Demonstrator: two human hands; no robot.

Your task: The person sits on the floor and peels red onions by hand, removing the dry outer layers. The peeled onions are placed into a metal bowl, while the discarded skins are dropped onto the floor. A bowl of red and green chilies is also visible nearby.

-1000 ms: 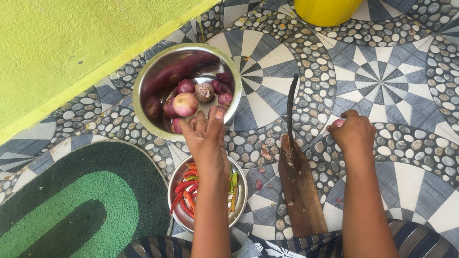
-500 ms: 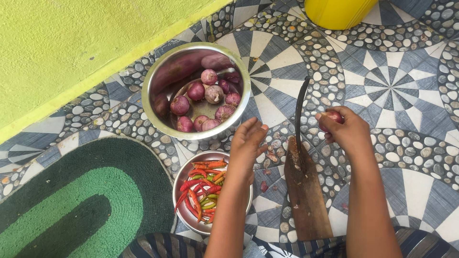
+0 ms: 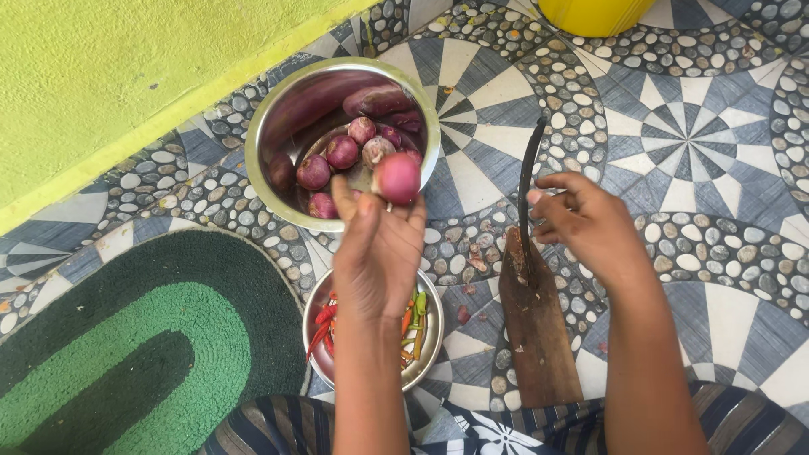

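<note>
My left hand (image 3: pixel 375 244) holds a small red onion (image 3: pixel 398 178) at its fingertips, just over the near rim of a steel bowl (image 3: pixel 278 109) that contains several more red onions (image 3: pixel 341 152). My right hand (image 3: pixel 586 223) hovers with its fingers curled beside the upright curved blade (image 3: pixel 527 181) of a floor cutter, whose wooden base (image 3: pixel 535 329) lies on the tiles. I cannot tell whether the right fingers hold anything. Under my left wrist stands a smaller steel bowl (image 3: pixel 425 354) of red and green chillies.
A green oval mat (image 3: pixel 118 345) lies at the lower left. A yellow-green wall (image 3: pixel 101 67) runs along the upper left. A yellow container (image 3: pixel 594 13) stands at the top edge. Onion peel scraps (image 3: pixel 476 257) lie on the patterned tiles near the cutter.
My left hand drew back from the onion bowl, went near the cutter, and now lifts a red onion over the bowl's rim. My right hand shifted slightly left toward the blade.
</note>
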